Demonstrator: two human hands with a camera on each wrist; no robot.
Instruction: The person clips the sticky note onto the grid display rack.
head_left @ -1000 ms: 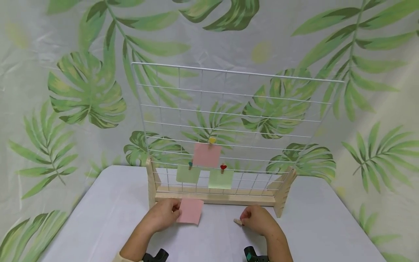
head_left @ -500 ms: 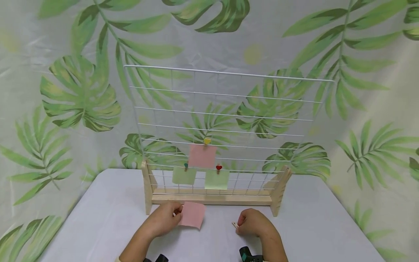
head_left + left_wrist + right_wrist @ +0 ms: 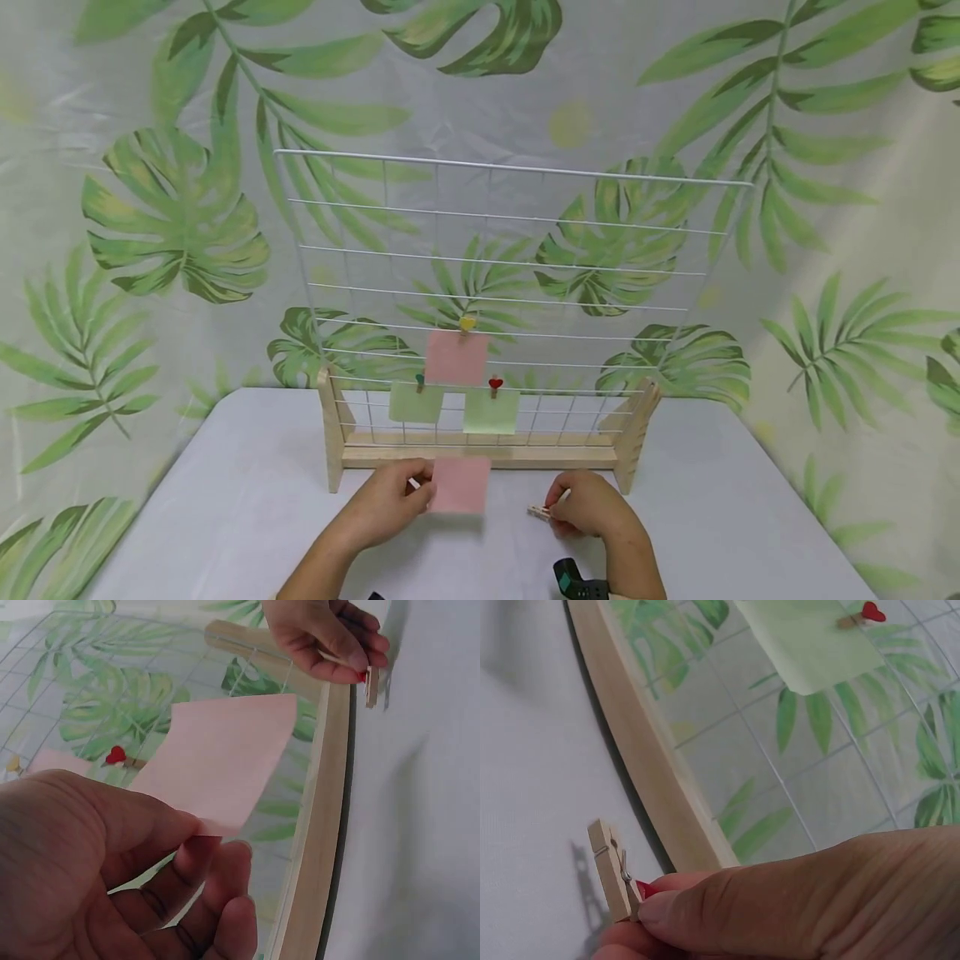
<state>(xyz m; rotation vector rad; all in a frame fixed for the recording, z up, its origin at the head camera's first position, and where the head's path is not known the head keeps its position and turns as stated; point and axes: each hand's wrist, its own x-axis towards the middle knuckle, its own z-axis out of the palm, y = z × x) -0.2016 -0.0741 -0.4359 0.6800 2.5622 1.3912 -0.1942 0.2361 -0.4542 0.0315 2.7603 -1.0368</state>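
My left hand (image 3: 390, 504) pinches a pink paper note (image 3: 461, 485) by its left edge, between thumb and fingers. The note hangs over the table just in front of the rack's wooden base (image 3: 480, 457). To the right, my right hand (image 3: 592, 504) pinches a small wooden clothespin (image 3: 609, 874) with a red decoration, its clamping end pointing away from the fingertips. On the white wire grid rack (image 3: 513, 171), a pink note (image 3: 456, 358) hangs under a yellow heart clothespin (image 3: 467, 323). Below it hang a left green note (image 3: 415, 404) and a right green note (image 3: 491, 414).
A teal-topped clothespin (image 3: 420, 382) clips the left green note, a red heart clothespin (image 3: 495, 385) the right one. The rack stands on a white-covered table (image 3: 247, 467). Behind is a leaf-print cloth (image 3: 480, 108).
The head view has shifted a little. Against the rack, my left hand has moved the pink note rightward and turned it squarer to the view. My right hand has turned the clothespin slightly.
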